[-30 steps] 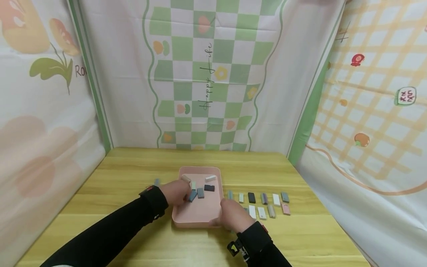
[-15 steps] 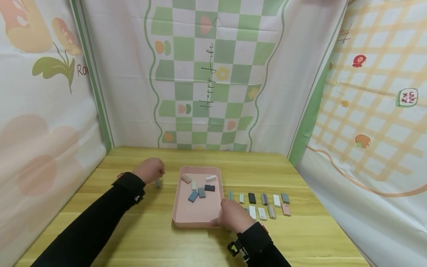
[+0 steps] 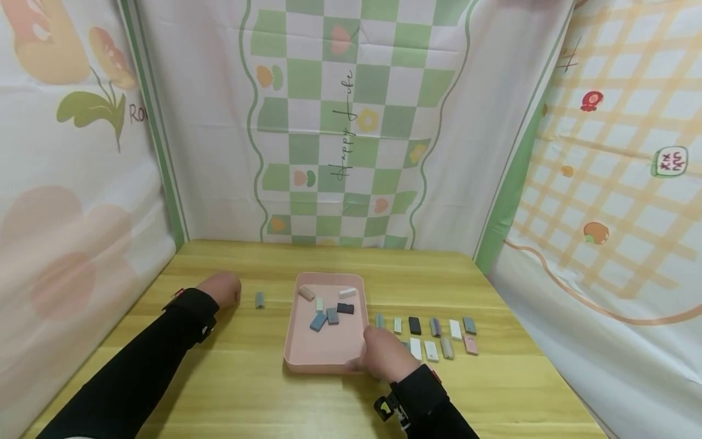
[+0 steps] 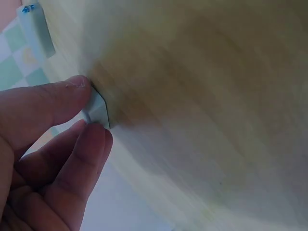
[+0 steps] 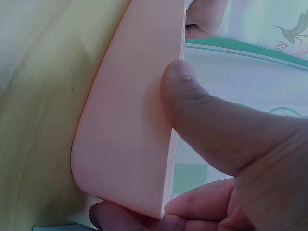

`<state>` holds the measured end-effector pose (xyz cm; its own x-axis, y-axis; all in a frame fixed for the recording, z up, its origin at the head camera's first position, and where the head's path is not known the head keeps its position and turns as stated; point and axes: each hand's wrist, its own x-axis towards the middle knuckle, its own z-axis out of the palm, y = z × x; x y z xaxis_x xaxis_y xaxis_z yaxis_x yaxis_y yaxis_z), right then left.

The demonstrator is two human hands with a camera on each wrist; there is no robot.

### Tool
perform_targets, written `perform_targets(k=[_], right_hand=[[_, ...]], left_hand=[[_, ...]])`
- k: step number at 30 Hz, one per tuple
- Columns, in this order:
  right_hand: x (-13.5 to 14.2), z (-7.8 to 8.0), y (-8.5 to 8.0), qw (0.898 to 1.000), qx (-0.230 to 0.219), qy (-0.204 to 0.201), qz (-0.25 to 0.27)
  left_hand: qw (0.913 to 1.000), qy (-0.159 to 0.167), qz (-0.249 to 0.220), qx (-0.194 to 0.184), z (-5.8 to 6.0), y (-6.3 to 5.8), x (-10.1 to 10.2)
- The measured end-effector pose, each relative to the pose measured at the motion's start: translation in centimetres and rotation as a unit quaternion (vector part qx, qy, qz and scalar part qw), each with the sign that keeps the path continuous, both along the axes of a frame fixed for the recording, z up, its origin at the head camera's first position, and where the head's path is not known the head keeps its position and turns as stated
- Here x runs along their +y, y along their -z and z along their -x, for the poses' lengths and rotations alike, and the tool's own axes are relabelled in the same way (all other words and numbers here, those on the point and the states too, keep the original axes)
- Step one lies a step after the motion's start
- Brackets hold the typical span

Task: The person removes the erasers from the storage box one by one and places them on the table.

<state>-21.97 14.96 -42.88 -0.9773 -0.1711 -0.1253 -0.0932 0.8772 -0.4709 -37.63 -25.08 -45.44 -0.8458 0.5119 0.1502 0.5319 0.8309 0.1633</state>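
My left hand [image 3: 222,289] is at the left of the table. In the left wrist view its thumb and fingers pinch a small pale grey-blue block [image 4: 98,109] close over the wood; the head view hides this block behind the hand. To its right lies another small grey-blue block [image 3: 259,300]. My right hand [image 3: 388,353] grips the front right corner of a shallow pink tray [image 3: 323,353], thumb against the wall and fingers at the corner. Inside the tray lie several small blocks, among them a blue one [image 3: 318,322], a black one [image 3: 345,308] and a tan one [image 3: 306,293].
Right of the tray, several more small blocks lie in rough rows, including a black block [image 3: 414,325], a white block [image 3: 455,330] and a pink block [image 3: 470,344]. The wooden table [image 3: 230,378] meets patterned cloth [image 3: 219,183] at the back and sides.
My left hand has moved from over the tray's left side out to the left, past the lone grey-blue block. The right hand has stayed on the tray corner.
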Motion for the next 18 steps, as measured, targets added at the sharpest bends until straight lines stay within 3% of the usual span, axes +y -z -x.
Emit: perform_targets(k=[9, 15, 18], right_hand=[[0.15, 0.00, -0.05, 1.000, 0.002, 0.002, -0.005], [0.20, 0.07, -0.19, 1.000, -0.003, 0.004, -0.001], [0.19, 0.02, -0.16, 1.000, -0.002, 0.004, 0.002]], left_hand=[[0.9997, 0.013, 0.014, 0.014, 0.62, 0.70, 0.48], [0.9998, 0.018, 0.006, 0.003, 0.86, 0.49, 0.43], [0.9997, 0.003, 0.011, -0.022, 0.50, -0.05, 0.67]])
